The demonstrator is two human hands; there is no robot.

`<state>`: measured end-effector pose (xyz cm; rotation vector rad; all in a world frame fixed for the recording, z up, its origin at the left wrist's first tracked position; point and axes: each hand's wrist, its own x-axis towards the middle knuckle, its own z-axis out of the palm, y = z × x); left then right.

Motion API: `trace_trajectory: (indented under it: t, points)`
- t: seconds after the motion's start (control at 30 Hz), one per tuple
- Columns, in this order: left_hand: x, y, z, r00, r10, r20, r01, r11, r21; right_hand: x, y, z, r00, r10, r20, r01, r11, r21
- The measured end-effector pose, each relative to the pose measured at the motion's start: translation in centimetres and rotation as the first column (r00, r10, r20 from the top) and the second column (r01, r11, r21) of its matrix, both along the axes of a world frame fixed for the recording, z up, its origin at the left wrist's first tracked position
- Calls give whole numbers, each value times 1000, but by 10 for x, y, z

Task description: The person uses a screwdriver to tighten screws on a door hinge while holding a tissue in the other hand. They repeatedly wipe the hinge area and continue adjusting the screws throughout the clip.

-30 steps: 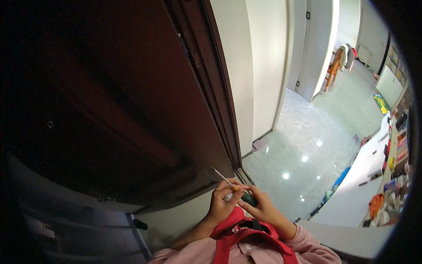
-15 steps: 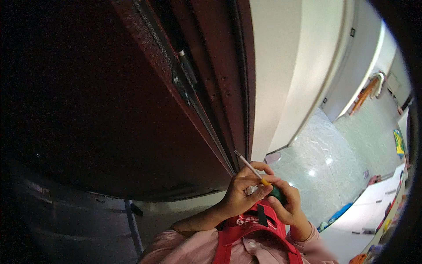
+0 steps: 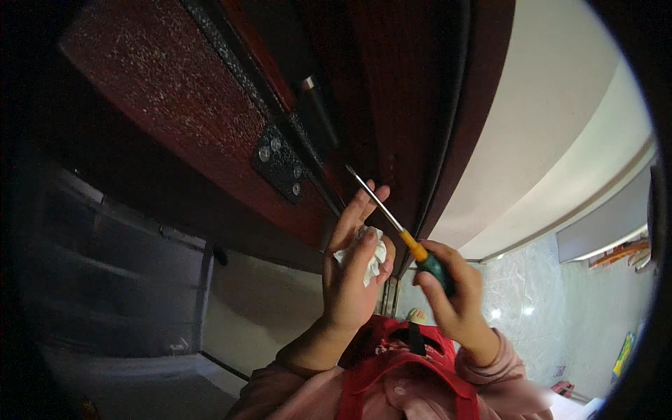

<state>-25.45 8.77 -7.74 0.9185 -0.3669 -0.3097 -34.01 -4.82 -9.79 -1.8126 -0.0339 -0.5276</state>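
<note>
Screwdriver with a green-and-yellow handle and bright metal shaft sits in the right hand, whose thumb and fingers wrap the green grip. Its shaft slants up and to the left, the tip near the lower end of a black hinge barrel; whether the two touch, I cannot tell. The left hand pins a crumpled white tissue between thumb and curled lower fingers, while two other fingers stretch upward just beside the shaft; contact there is unclear. Beside the barrel, a dark hinge plate with several silvery screws lies on the edge of a reddish-brown door. The matching door frame rises to the right, next to a cream wall. Below the hands is a red apron over a pink shirt.
</note>
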Motion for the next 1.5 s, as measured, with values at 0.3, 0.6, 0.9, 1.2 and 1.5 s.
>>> trace_trajectory:
  t: [0.3, 0.6, 0.9, 1.2, 1.5]
  points:
    - [-29, 25, -2, 672, 182, 718, -613, 682, 400, 60, 54, -58, 981, -47, 186, -1, 968, 249]
    - [-21, 25, -5, 378, -26, 926, -849, 389, 357, 86, 81, -58, 915, -173, 363, 68, 956, 286]
    - [-13, 11, 15, 179, -107, 978, -977, 95, 189, 102, 100, -64, 743, -395, 540, 344, 918, 197]
    - [5, -6, 6, 114, -65, 991, -993, 35, 116, 90, 94, -92, 854, -419, 308, 217, 826, 521]
    - [16, -21, 2, 183, -48, 982, -982, 27, 185, 90, 66, -84, 912, 341, 230, -80, -400, 913]
